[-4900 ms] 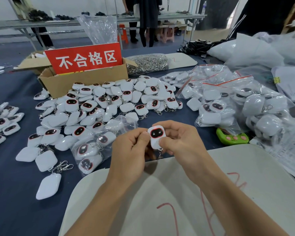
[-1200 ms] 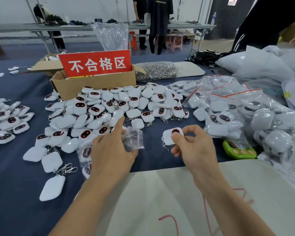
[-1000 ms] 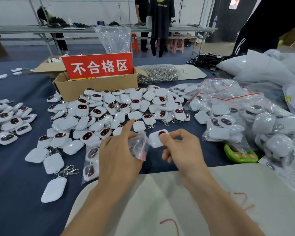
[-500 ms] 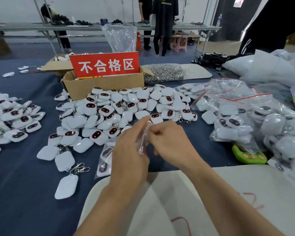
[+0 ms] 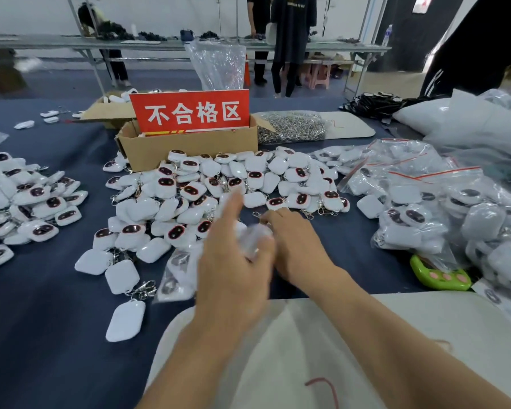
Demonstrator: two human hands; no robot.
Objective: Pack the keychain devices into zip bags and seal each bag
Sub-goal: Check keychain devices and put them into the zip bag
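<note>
The small clear zip bag (image 5: pixel 255 236) is up off the table between the two hands, at 12 o'clock from the white board (image 5: pixel 396 335), and it is smeared by motion. The left hand (image 5: pixel 233 270) pinches it with the thumb, forefinger sticking straight out toward the loose pile of keychain devices (image 5: pixel 219 184). The right hand (image 5: pixel 301 249) has its fingers curled in at the bag's mouth; whether they hold film or device I cannot tell. The device being packed is out of sight (inside the bag, I'd guess).

That film looks thin, limp and slick, so it wants holding by the two lips of the zip strip. The device looks like a light, hard, smooth shell, and its dangling clip could snag the opening.

A second ago the device sat plainly in the right fingertips, just beside the bag. Now it has gone from view and the hands have closed together. Filled bags (image 5: pixel 425 208) lie at 2 o'clock.
</note>
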